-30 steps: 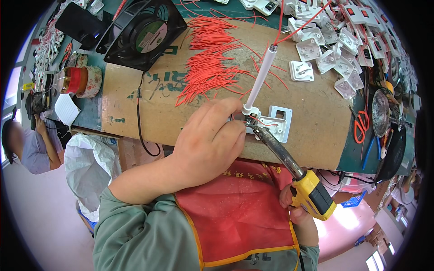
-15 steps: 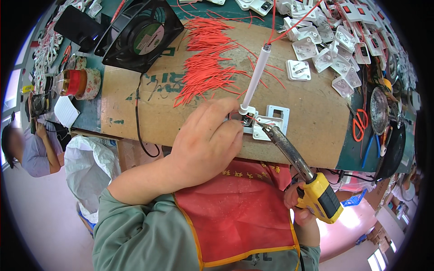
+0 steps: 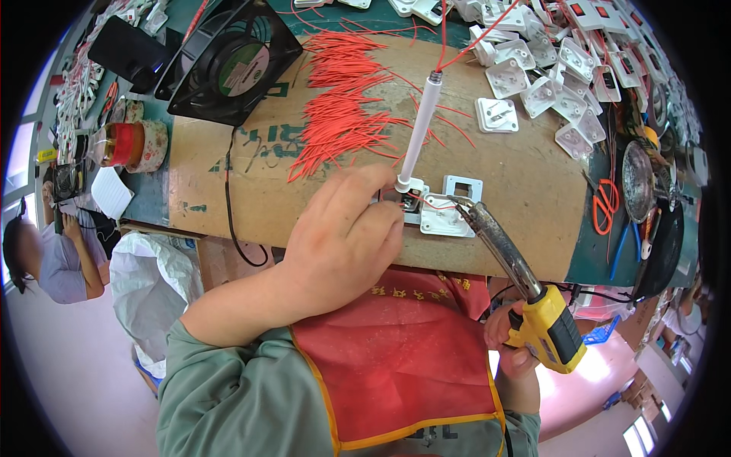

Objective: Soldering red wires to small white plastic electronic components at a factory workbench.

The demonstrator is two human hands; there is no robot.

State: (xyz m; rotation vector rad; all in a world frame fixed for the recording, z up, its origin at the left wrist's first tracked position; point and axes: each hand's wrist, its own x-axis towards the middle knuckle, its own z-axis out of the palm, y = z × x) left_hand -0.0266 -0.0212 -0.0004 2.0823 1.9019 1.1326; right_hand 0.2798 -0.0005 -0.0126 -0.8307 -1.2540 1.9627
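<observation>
My left hand [image 3: 346, 236] is closed at the small white plastic housing, its fingertips pinching a thin red wire [image 3: 412, 196]; the fingers partly hide the grip. Beside them, a white tube [image 3: 422, 126] leans upward with red wires leaving its top. An open white plug shell [image 3: 445, 221] lies right of the fingertips, with a white square frame [image 3: 475, 186] behind it. My right hand [image 3: 509, 339] grips the yellow-and-black handle of a soldering gun [image 3: 550, 329]. Its dark metal tip is over the right side of the shell.
Cut red wires [image 3: 343, 99] lie across the brown board [image 3: 266, 190]. A black fan [image 3: 232, 65] stands behind left, near a jar [image 3: 122, 145]. White plug shells [image 3: 541, 84] pile up at far right. Red-handled scissors [image 3: 605, 206] lie at right; a person [image 3: 57, 251] sits at left.
The soldering gun tip has moved right, away from the housing by my left fingertips. My left hand keeps its pinch, and the view has shifted slightly.
</observation>
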